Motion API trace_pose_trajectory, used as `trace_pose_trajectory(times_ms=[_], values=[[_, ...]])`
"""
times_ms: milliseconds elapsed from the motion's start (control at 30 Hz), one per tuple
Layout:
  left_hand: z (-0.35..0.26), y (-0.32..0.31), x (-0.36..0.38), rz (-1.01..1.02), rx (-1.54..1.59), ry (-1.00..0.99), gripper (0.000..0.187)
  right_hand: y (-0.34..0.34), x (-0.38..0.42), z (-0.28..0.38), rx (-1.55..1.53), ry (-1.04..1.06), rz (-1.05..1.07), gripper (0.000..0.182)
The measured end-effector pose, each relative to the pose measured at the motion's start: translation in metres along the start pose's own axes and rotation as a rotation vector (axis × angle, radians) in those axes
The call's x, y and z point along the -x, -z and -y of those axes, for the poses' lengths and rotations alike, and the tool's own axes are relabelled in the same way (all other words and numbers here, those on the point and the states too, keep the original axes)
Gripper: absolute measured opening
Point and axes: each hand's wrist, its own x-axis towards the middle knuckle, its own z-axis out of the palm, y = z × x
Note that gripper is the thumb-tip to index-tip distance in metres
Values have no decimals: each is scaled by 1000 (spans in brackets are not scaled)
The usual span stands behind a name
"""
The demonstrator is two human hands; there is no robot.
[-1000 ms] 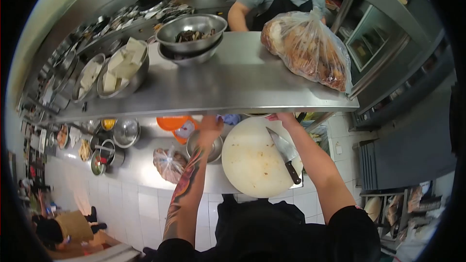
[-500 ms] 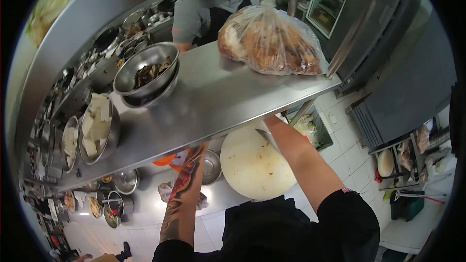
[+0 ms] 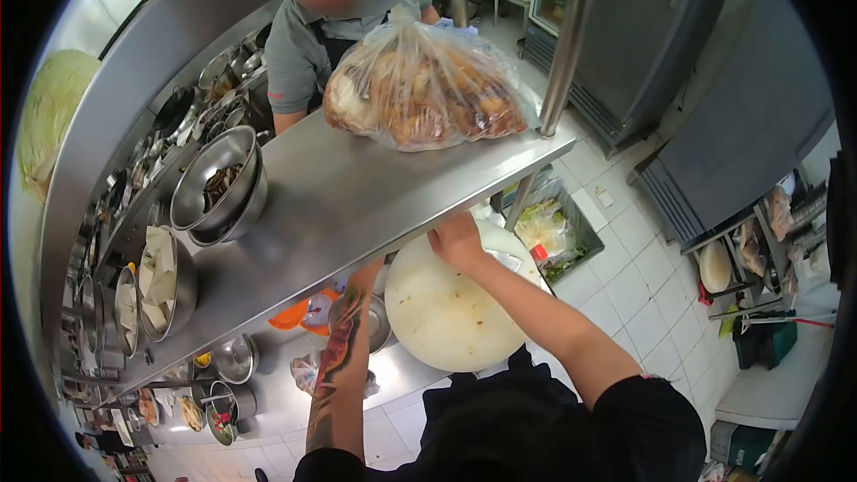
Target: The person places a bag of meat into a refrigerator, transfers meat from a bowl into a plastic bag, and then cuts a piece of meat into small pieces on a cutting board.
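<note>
A round white cutting board (image 3: 446, 321) with brown specks lies below the steel shelf. My right hand (image 3: 457, 243) is at the board's far edge, its fingers curled and partly tucked under the shelf edge. What they grip, if anything, is hidden. Beside that wrist a shiny knife blade (image 3: 507, 260) shows on the board, partly covered by my forearm. My left hand is under the shelf; only the tattooed forearm (image 3: 337, 357) and wrist show, left of the board. Near that arm are a steel bowl (image 3: 378, 326) and an orange container (image 3: 292, 316).
The steel shelf (image 3: 357, 187) crosses above my hands. It carries a plastic bag of browned food (image 3: 428, 94), stacked steel bowls (image 3: 241, 205) and bowls of pale slabs (image 3: 161, 281). A co-worker (image 3: 299, 58) stands behind it. A crate of greens (image 3: 558, 228) sits on the right.
The view has shifted, and more of the shelf's far side shows. My right hand has come out from under the shelf toward the board's left side. The co-worker is more visible.
</note>
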Motion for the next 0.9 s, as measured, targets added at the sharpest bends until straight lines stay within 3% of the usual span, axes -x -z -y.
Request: trace_pose_trajectory(times_ms=[67, 167, 233, 267, 333, 367, 433, 567, 667, 733, 800, 867, 900], values=[[1, 3, 3, 11, 0, 18, 36, 46, 48, 17, -242, 18, -37, 22], [-2, 21, 14, 26, -3, 49, 37, 74, 125, 4, -296, 69, -75, 26], [-10, 34, 20, -250, 121, -22, 37, 90, 160, -14, -277, 73, -87, 28], [-15, 30, 24, -250, 119, -21, 37, 98, 175, -23, -206, 11, -83, 31], [-29, 17, 30, 65, 49, 233, 30, 110, 192, -34, -135, -51, -76, 34], [-36, 12, 34, 67, 47, 236, 30, 118, 199, -36, -77, -82, -12, 37], [-55, 15, 32, -20, 20, 85, 20, 119, 206, -41, -18, -107, 90, 51], [-49, 0, 12, -50, 18, 129, 14, 97, 203, -58, 1, -106, 119, 53], [-48, -5, 16, 43, 123, 14, 13, 116, 191, -55, -172, -193, 256, 50], [-70, 0, 41, 19, 275, -174, 12, 133, 191, -51, -166, -189, 222, 48], [-96, 1, 73, -51, 254, -151, 12, 148, 194, -51, -523, -375, 110, 43], [-105, -1, 93, -79, 276, -226, 13, 160, 197, -46, -602, -453, 111, 37], [-105, -5, 100, -59, 303, -171, 12, 160, 201, -46, -579, -427, 86, 36]])
